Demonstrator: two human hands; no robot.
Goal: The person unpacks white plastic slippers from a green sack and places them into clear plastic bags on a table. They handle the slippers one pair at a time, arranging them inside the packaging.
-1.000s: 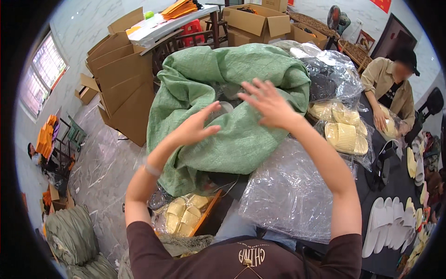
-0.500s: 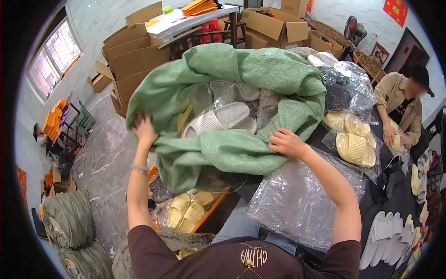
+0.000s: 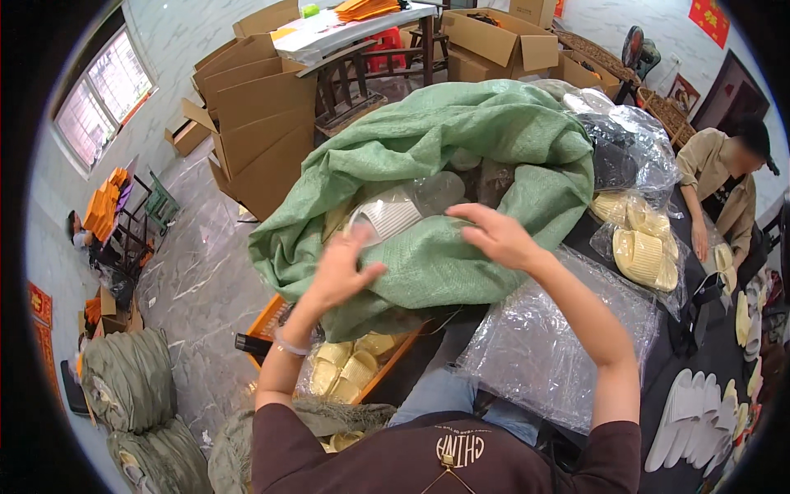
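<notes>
A large green woven sack point(image 3: 527, 123) lies in front of me with its mouth partly folded inward. White ribbed slippers point(image 3: 390, 216) in clear plastic show through the opening. At the sack's near left edge is my left hand point(image 3: 341, 267), slightly blurred, fingers spread and holding nothing. My right hand point(image 3: 499, 237) hovers over the near right side of the mouth, its fingers stretched out and apart, also without anything in them. Whether either hand touches the cloth is hard to tell. Folds of the sack hide most of what is inside.
Below the sack stands an orange crate point(image 3: 395, 366) with cream slippers point(image 3: 344, 370). Clear plastic bags point(image 3: 568, 337) lie to its right, near bagged cream slippers point(image 3: 646, 257). A co-worker point(image 3: 724, 189) sits at the far right. Cardboard boxes point(image 3: 263, 123) stand at the back left.
Both hands have let go of the sack's rim, and my left hand has moved right and nearer. The sack's far left side has slumped inward, covering more of the slippers.
</notes>
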